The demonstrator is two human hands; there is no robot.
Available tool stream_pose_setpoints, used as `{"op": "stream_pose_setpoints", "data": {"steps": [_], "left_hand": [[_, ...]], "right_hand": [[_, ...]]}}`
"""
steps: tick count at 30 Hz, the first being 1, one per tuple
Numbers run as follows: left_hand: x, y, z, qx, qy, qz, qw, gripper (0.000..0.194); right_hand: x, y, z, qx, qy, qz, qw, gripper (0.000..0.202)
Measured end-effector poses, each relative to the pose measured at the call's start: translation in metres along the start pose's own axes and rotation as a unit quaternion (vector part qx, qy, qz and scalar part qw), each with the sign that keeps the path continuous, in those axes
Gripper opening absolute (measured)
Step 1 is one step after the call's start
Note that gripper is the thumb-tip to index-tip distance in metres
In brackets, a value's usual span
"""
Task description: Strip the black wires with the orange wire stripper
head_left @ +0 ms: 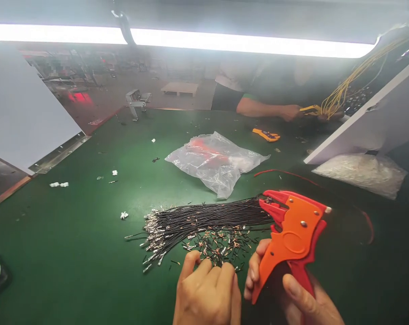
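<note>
In my right hand (313,300) is an orange and red wire stripper (292,234), its handles in my grip and its jaws pointing left, parted, over the right end of a bundle of black wires (207,216). Metal terminals (153,230) show at the bundle's left end. My left hand (209,293) is closed, knuckles up, at the near edge of a pile of wire offcuts (225,241) with bits of copper and black insulation. Its fingertips are turned away from view, so whatever they hold is hidden.
A clear plastic bag (214,162) with red contents lies behind the bundle. A yellow-orange tool (266,134) lies farther back, near a co-worker's arm (268,108). At right, a filled bag (363,174) sits by a white panel (367,108). Small white connectors (124,215) dot the green table (72,239).
</note>
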State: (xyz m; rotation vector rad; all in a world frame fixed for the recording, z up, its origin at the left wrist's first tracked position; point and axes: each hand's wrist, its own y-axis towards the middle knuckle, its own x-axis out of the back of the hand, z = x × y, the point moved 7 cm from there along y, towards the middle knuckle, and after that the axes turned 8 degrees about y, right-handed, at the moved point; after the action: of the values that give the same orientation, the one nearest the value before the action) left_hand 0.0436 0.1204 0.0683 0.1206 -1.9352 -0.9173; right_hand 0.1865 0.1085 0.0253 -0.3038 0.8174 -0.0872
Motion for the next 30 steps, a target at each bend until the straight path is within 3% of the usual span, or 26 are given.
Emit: {"op": "stream_pose_setpoints", "data": {"steps": [3,7,12,15,18,30], "left_hand": [[-0.003,-0.003,0.003,-0.007,0.001,0.002,1.000,0.024],[-0.003,0.002,0.017,0.030,-0.001,0.045,0.999,0.021],[0.010,0.021,0.048,0.070,0.109,0.085,0.988,0.023],[0.017,0.030,0.070,0.087,0.174,0.077,0.978,0.023],[0.011,0.030,0.082,0.082,0.195,0.102,0.972,0.020],[0.001,0.025,0.088,0.061,0.241,0.158,0.956,0.030]], "right_hand": [[0.003,0.003,0.006,0.011,-0.004,-0.008,1.000,0.042],[0.004,0.005,0.006,0.009,-0.021,-0.008,1.000,0.042],[0.006,0.004,0.005,0.017,-0.035,-0.016,0.999,0.052],[0.004,0.004,0.005,0.018,-0.070,0.005,0.997,0.043],[0.002,0.005,0.005,0.016,-0.102,0.029,0.994,0.035],[0.002,0.011,0.006,0.041,-0.121,0.053,0.990,0.027]]}}
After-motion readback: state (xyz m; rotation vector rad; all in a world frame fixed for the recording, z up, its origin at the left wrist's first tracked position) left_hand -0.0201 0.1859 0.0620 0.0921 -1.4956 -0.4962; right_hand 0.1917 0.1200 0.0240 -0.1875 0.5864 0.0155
